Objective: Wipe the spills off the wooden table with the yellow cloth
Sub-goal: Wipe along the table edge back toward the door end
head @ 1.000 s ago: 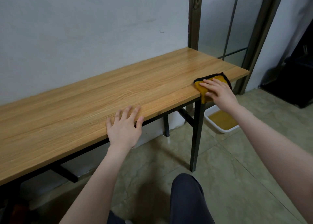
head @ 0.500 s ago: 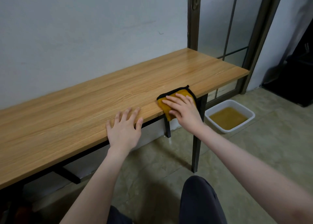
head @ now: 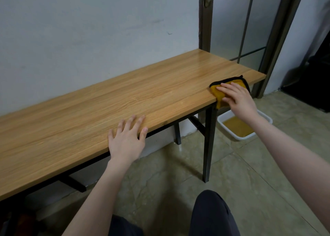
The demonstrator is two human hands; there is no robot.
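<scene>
A long, light-brown wooden table (head: 100, 110) runs from lower left to upper right along a pale wall. The left hand (head: 127, 139) rests flat at its near edge, fingers spread, holding nothing. Far to the right, the right hand (head: 237, 100) presses flat on a yellow cloth with black trim (head: 218, 92), near the table's right end, partly draped over the front edge. Below sits a white rectangular basin of yellowish liquid (head: 244, 126). No spills are visible.
</scene>
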